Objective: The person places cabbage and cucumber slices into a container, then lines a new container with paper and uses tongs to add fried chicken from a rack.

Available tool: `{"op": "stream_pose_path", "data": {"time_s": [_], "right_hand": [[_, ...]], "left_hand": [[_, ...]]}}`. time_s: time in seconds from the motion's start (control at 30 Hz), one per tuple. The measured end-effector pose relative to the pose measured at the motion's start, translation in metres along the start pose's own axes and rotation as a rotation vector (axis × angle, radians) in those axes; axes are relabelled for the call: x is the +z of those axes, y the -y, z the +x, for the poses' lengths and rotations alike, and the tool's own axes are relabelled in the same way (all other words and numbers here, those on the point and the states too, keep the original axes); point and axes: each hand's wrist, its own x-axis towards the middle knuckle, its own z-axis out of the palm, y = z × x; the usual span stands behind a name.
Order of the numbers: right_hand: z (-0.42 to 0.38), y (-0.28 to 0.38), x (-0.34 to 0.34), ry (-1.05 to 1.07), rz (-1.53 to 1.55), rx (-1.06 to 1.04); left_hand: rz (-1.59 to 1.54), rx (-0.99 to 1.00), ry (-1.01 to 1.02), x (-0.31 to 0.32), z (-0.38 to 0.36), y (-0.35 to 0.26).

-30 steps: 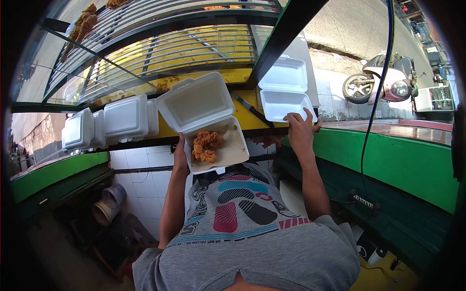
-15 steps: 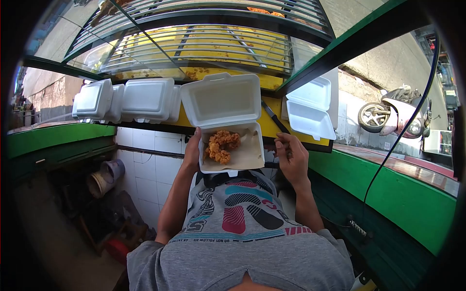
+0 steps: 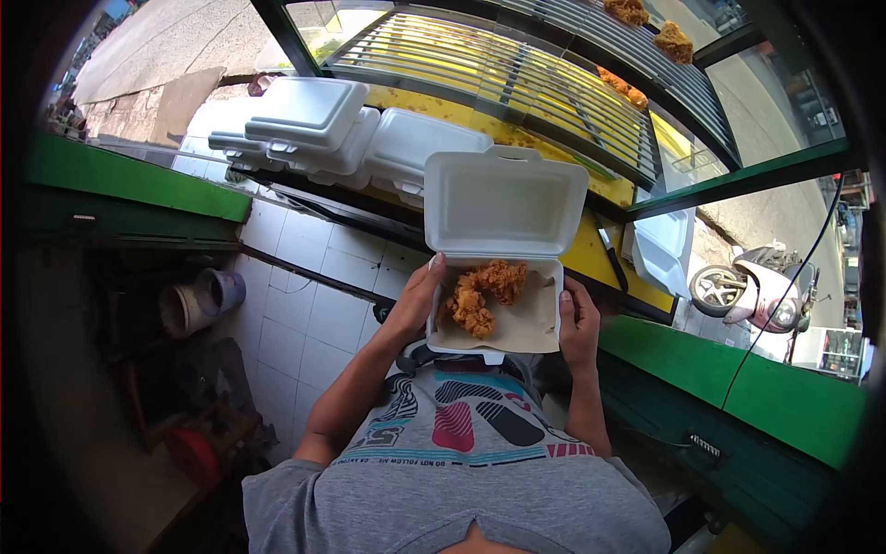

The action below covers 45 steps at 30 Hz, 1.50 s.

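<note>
An open white styrofoam food box (image 3: 506, 205) is held in front of my chest, its lid tipped back. Inside, on brown paper (image 3: 521, 325), lies fried chicken (image 3: 472, 309) with a crisp, golden-brown coating. My left hand (image 3: 420, 297) grips the box's left side, thumb on the rim and the other fingers hidden behind it. On the right side, my right hand (image 3: 580, 323) holds the box with bent fingers against its wall. A knife (image 3: 611, 257) with a black handle rests on the yellow counter beyond my right hand.
Several closed styrofoam boxes (image 3: 318, 115) stand stacked at the left of the counter (image 3: 637, 277). Another open box (image 3: 661, 249) sits at the right end. Behind are slatted racks (image 3: 517, 78) with fried chicken pieces (image 3: 674, 42). Green ledges (image 3: 729, 369) flank me; a scooter (image 3: 757, 291) stands outside.
My right hand, which was apart from the box with its fingers pinched, now holds the box's right side. The view has turned left, and the stacked boxes look nearer.
</note>
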Motion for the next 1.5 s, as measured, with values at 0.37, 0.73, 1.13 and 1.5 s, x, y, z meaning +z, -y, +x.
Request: {"op": "stream_pose_path", "data": {"time_s": [0.37, 0.73, 1.13, 1.5], "right_hand": [[-0.01, 0.057, 0.166, 0.222, 0.133, -0.006], [0.045, 0.095, 0.311, 0.552, 0.13, -0.028], [0.113, 0.153, 0.418, 0.531, 0.172, -0.068], [0.145, 0.177, 0.495, 0.23, 0.3, 0.062]], "left_hand": [[-0.027, 0.175, -0.118, -0.157, -0.08, -0.038], [-0.138, 0.313, -0.39, -0.282, -0.115, -0.096], [-0.145, 0.351, -0.423, -0.393, -0.08, -0.189], [0.125, 0.411, -0.395, -0.48, 0.008, -0.276]]}}
